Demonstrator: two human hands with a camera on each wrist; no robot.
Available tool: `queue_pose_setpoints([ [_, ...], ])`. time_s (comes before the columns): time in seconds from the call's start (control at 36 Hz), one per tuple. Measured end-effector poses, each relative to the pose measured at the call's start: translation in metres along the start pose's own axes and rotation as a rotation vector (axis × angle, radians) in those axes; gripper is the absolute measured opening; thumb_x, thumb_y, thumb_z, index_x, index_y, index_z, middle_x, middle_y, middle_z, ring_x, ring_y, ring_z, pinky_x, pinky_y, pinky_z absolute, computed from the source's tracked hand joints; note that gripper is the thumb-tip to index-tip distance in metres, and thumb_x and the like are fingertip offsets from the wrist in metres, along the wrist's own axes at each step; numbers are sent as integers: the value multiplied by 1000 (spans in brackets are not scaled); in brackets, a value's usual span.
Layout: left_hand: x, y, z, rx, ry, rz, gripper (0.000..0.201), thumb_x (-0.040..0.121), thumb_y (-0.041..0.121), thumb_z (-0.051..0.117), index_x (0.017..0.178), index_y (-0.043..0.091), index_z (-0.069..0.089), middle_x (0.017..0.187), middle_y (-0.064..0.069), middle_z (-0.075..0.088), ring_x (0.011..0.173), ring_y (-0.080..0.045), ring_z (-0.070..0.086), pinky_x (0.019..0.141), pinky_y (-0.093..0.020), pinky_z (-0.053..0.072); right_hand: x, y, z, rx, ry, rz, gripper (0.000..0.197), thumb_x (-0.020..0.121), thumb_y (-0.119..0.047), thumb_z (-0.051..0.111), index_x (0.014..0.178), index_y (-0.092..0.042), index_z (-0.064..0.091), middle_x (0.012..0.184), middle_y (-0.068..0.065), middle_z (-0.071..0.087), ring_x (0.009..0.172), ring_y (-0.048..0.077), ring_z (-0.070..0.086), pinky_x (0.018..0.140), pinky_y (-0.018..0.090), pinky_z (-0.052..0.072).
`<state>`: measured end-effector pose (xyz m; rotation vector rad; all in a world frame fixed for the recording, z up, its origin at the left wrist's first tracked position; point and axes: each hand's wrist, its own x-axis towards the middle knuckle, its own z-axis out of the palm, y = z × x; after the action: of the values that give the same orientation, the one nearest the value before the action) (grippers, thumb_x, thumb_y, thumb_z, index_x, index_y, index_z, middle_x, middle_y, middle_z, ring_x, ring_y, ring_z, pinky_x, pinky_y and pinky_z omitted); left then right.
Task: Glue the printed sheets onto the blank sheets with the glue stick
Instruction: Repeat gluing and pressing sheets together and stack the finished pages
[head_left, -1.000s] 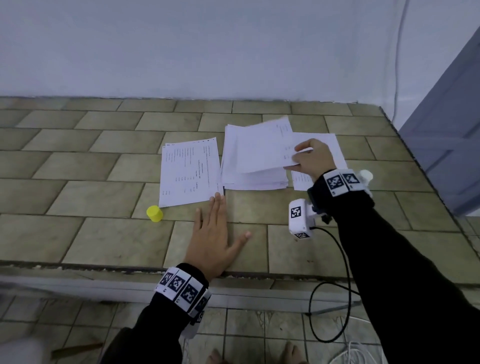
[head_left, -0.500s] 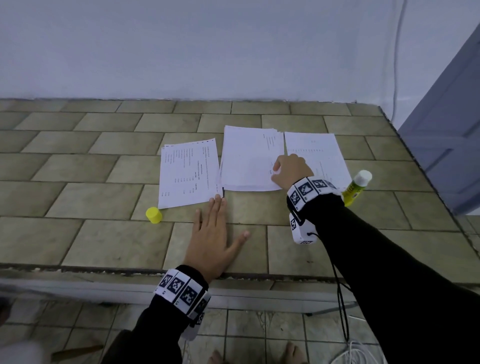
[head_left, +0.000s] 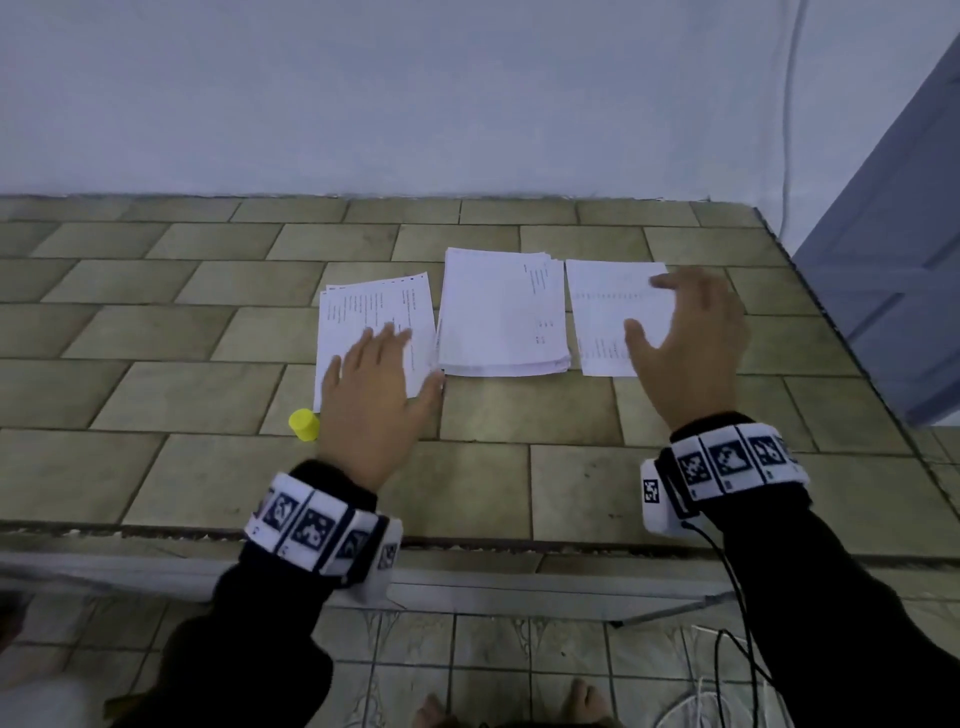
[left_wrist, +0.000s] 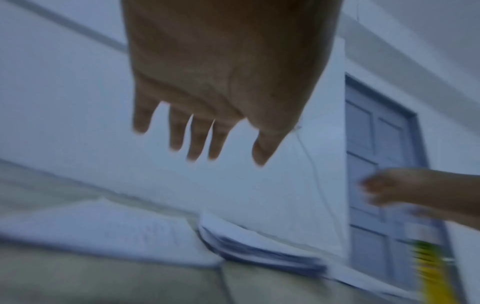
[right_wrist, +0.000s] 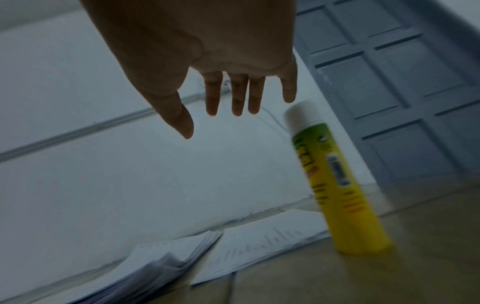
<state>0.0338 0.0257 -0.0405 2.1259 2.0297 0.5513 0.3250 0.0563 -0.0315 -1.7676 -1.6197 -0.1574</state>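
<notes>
A tiled counter (head_left: 218, 395) is seen from above, set against a pale wall (head_left: 415, 93), with a grey-blue panelled door (head_left: 893, 270) at the far right. Three lots of white paper are laid side by side in the middle of the counter. On the left lies a printed sheet (head_left: 363, 312) with lines of small dark text, a second sheet's edge showing beneath it. In the middle sits a thicker stack of sheets (head_left: 498, 312), mostly blank on top, with a little print near its right edge. On the right lies a single sheet (head_left: 602, 312) with faint print showing on it. The left hand (head_left: 374, 395) is spread flat with straight fingers over the near part of the left printed sheet, gripping nothing; from the left wrist view it cannot be told whether the palm touches the paper. The right hand (head_left: 691, 338) is held open above the right sheet's right edge, fingers straight and slightly spread, thumb apart, holding nothing. The glue stick (right_wrist: 337, 185) is shown upright in the right wrist view: a yellow tube shading to green near its top, with a white top end and a small barcode label, standing on the counter just right of the right sheet. A small yellow cap (head_left: 304, 424) lies on the counter just left of the left hand.
</notes>
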Motion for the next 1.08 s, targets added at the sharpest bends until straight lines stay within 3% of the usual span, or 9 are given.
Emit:
queue_pose_setpoints([
  [0.11, 35, -15, 4, 90, -155, -130, 68, 99, 52, 42, 152, 11, 29, 161, -9, 25, 149, -26, 18, 120, -48, 19, -8, 20, -5, 116, -12, 195, 63, 80, -22, 72, 133, -6, 43, 133, 14, 48, 123, 32, 43, 101, 41, 34],
  [0.28, 64, -30, 30, 162, -373, -236, 77, 92, 68, 43, 142, 9, 40, 145, -12, 40, 132, -34, 39, 106, -51, 37, -13, 37, -8, 292, -137, 454, 73, 82, -21, 73, 139, -2, 32, 137, 16, 43, 122, 31, 47, 97, 41, 41],
  [0.39, 71, -31, 33, 228, -401, -234, 73, 89, 65, 52, 139, 14, 42, 136, -13, 48, 120, -35, 51, 98, -47, 45, -14, 41, -7, 326, -227, 563, 71, 84, -23, 72, 139, -6, 30, 132, 19, 51, 115, 33, 53, 88, 35, 41],
  [0.56, 74, -28, 29, 311, -386, -198, 60, 90, 59, 56, 134, 18, 48, 123, -10, 56, 109, -31, 57, 87, -40, 49, -14, 45, -2, 358, -223, 593, 68, 85, -24, 72, 137, -9, 30, 123, 16, 59, 106, 29, 59, 82, 29, 39],
  [0.72, 76, -35, 26, 295, -343, -172, 42, 96, 48, 53, 130, 23, 56, 125, -5, 61, 113, -26, 56, 85, -34, 43, -15, 45, -3, 363, -213, 617, 67, 85, -19, 70, 138, -8, 30, 125, 17, 59, 109, 31, 59, 83, 30, 40],
  [0.81, 75, -38, 23, 227, -293, -181, 36, 98, 45, 47, 110, 17, 64, 114, -6, 65, 95, -25, 57, 75, -31, 38, -15, 44, -7, 345, -221, 621, 63, 86, -11, 68, 137, -5, 31, 126, 17, 55, 106, 29, 56, 81, 29, 38],
  [0.94, 75, -48, 7, 41, -114, -222, 30, 96, 43, 43, 98, 17, 59, 105, -11, 66, 86, -28, 56, 73, -34, 44, -16, 48, -9, 278, -286, 615, 51, 85, -6, 67, 128, -2, 40, 122, 18, 55, 92, 23, 46, 76, 31, 35],
  [1.08, 70, -42, -25, -56, 157, -269, 44, 98, 46, 48, 125, 15, 60, 123, -11, 62, 107, -34, 58, 81, -39, 42, -16, 53, -6, 224, -379, 613, 48, 85, -5, 67, 127, -2, 44, 121, 18, 55, 101, 28, 51, 79, 33, 37],
])
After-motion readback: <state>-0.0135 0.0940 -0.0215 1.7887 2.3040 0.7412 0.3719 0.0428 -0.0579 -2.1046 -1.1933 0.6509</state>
